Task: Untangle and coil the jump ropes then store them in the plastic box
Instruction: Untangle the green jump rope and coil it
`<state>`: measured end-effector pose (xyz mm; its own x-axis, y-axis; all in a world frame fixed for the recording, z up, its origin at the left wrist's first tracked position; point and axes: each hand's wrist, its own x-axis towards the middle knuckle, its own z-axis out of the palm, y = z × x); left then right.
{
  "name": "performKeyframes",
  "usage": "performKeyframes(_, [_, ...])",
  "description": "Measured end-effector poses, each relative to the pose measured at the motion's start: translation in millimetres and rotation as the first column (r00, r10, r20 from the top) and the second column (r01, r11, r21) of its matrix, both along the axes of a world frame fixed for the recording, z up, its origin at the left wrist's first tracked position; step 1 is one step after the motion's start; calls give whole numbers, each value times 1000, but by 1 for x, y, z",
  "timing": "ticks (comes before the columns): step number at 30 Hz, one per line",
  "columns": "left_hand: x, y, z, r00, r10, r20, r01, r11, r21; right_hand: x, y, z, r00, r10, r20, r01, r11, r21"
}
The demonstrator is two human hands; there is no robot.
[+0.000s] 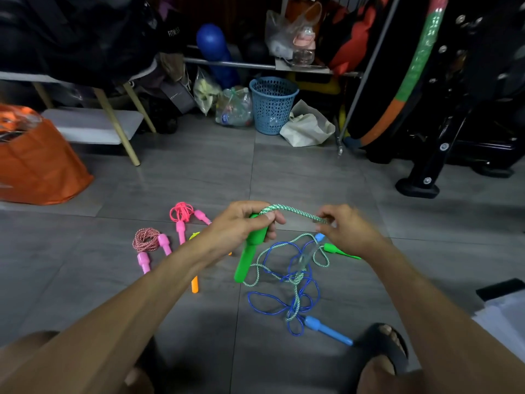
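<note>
At frame centre, my left hand (pixel 244 223) is gripping the green handle (pixel 250 251); my right hand (pixel 345 227) fingers are pinching the green rope (pixel 292 212). I should be feeding slowly, clearing the blue rope (pixel 272 305) knot below.

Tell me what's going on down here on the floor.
A person is sorting jump ropes. The left hand holds a green handle, and the right hand pinches that rope's green cord stretched between them. The rest of the cord lies tangled with a blue rope on the tiles. Two ropes with pink handles, one red and white and one pink, lie already coiled to the left.
</note>
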<state>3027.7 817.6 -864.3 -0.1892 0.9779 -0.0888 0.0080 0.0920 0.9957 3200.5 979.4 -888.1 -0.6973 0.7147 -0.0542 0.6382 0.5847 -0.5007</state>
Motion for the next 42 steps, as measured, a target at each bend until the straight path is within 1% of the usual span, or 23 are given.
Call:
performKeyframes(2, [-4, -3, 1, 993, 32, 110, -33, 999, 8, 12, 13, -11, 988, -67, 137, 63, 997, 33])
performKeyframes(3, [-6, -3, 1, 985, 52, 166, -55, 998, 9, 16, 16, -11, 989, -91, 120, 91, 996, 4])
performKeyframes(5, [-8, -2, 0, 970, 88, 228, -90, 996, -3, 17, 17, 2, 980, -159, -121, 139, 978, -157])
performKeyframes(7, [-8, 0, 0, 965, 114, 235, -110, 993, -32, 14, 10, 26, 844, -293, -448, 63, 886, -460])
performKeyframes(9, [-5, 2, 0, 968, 118, 219, -104, 992, -75, 9, 3, 43, 729, -370, -576, -47, 813, -581])
performKeyframes(12, [2, 6, -1, 972, 130, 196, -105, 985, -135, 1, -1, 37, 808, -366, -461, 183, 901, -393])
performKeyframes(14, [5, 8, -1, 960, 153, 234, -123, 983, -139, -7, -4, 31, 803, -436, -406, 220, 850, -479])
performKeyframes(16, [5, 10, 4, 937, 163, 310, -137, 985, -105, -10, -8, 29, 840, -406, -361, 172, 829, -532])
performKeyframes(19, [5, 13, 13, 882, 119, 457, -136, 991, 4, -8, -19, 26, 969, -110, -220, 10, 911, -411])
performKeyframes(21, [4, 16, 17, 830, 103, 548, -152, 987, 45, -9, -28, 25, 984, 23, -179, -98, 901, -423])
performKeyframes(26, [-1, 31, 14, 679, 188, 710, -290, 957, 24, -15, -42, 23, 974, 161, -163, -223, 817, -531])
performKeyframes(27, [-2, 35, 12, 687, 224, 691, -315, 949, 5, -16, -45, 23, 970, 180, -164, -241, 806, -541])
performKeyframes(28, [-3, 38, 9, 748, 275, 605, -332, 943, -18, -17, -46, 22, 965, 190, -180, -259, 794, -551])
performKeyframes(29, [-4, 40, 6, 853, 320, 413, -343, 939, -21, -18, -46, 22, 959, 198, -204, -280, 787, -550])
performKeyframes(30, [-4, 39, 5, 936, 330, 122, -332, 943, -1, -17, -45, 22, 953, 206, -222, -296, 788, -540])
performKeyframes(31, [-5, 36, 2, 935, 305, -182, -305, 952, 28, -17, -42, 22, 952, 212, -219, -298, 796, -527])
performKeyframes(33, [-7, 30, -4, 759, 200, -620, -207, 976, 62, -13, -32, 19, 974, 168, -151, -220, 853, -473])
performKeyframes(35, [-10, 22, -11, 539, -20, -842, -100, 991, -87, -6, -18, 15, 997, 72, -10, -72, 954, -290])
performKeyframes(36, [-11, 20, -13, 453, -140, -880, -79, 977, -196, -2, -11, 14, 999, 14, 36, -7, 982, -189])
performKeyframes(37, [-13, 18, -15, 426, -223, -877, -62, 959, -275, 3, -6, 15, 999, -29, 35, 33, 992, -125])
performKeyframes(38, [-14, 17, -18, 475, -265, -839, -33, 947, -318, 6, -3, 16, 998, -53, -22, 50, 992, -117])
performKeyframes(39, [-14, 17, -20, 572, -272, -774, 4, 944, -329, 8, -1, 18, 989, -73, -125, 51, 984, -171])
performKeyframes(42, [-6, 18, -17, 814, -228, -535, 84, 956, -280, 7, -4, 27, 867, -198, -458, -44, 884, -465])
